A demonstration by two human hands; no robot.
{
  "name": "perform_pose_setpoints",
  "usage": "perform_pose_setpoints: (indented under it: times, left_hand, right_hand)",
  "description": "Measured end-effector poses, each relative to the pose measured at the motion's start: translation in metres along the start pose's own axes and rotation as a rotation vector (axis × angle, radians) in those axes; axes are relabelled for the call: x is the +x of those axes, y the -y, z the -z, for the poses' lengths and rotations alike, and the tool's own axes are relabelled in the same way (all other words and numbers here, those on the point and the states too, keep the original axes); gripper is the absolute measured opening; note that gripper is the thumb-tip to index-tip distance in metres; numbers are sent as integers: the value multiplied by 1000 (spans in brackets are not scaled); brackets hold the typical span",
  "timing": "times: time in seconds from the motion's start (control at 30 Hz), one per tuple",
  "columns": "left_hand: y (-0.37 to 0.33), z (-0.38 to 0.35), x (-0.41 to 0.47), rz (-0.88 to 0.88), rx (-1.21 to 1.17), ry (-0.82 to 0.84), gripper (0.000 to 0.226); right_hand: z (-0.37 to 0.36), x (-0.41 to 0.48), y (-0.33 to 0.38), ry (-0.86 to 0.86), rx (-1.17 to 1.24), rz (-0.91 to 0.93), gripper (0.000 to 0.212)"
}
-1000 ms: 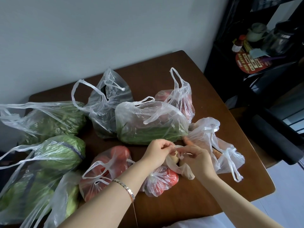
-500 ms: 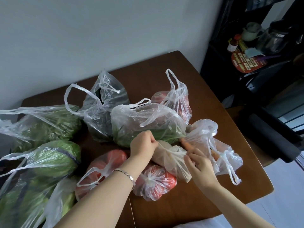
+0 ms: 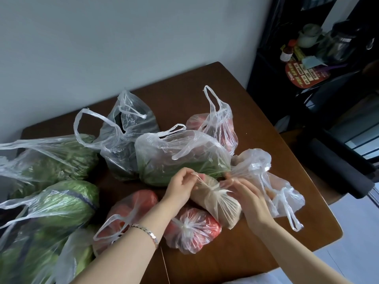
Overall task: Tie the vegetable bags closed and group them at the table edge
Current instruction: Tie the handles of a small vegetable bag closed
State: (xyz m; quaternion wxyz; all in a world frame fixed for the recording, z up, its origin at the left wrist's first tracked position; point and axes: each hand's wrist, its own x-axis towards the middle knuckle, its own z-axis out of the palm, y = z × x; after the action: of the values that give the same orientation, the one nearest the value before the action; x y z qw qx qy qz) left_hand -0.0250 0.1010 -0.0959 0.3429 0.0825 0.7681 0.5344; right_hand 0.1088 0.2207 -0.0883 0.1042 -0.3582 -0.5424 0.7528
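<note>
Tan bag lies on its side on the table, right of centre, toward the near edge. Its neck is gathered into a knot. Left hand pinches a handle strand, taut from the knot toward the left edge. Right hand pinches the gathered plastic on the knot's other side. Tied red bag touches the tan bag on its near side. Green bag, handles loose, sits just behind toward the far edge. Bracelet on left wrist.
</note>
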Motion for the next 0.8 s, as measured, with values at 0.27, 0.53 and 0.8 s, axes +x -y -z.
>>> perform_pose_setpoints:
  times: [0.27,0.53,0.8]
  left_hand:
    - [-8,-9,-10,57,165,323,23]
    - [-14,-9,-11,95,174,326,31]
    - [-13,-14,-15,-25,208,264,28]
  right_hand:
    - [-18,15,6,-156,-63,2,18]
    - [-19,7,-18,-168,-58,-50,18]
    - [-35,7,-35,-87,-173,-44,15]
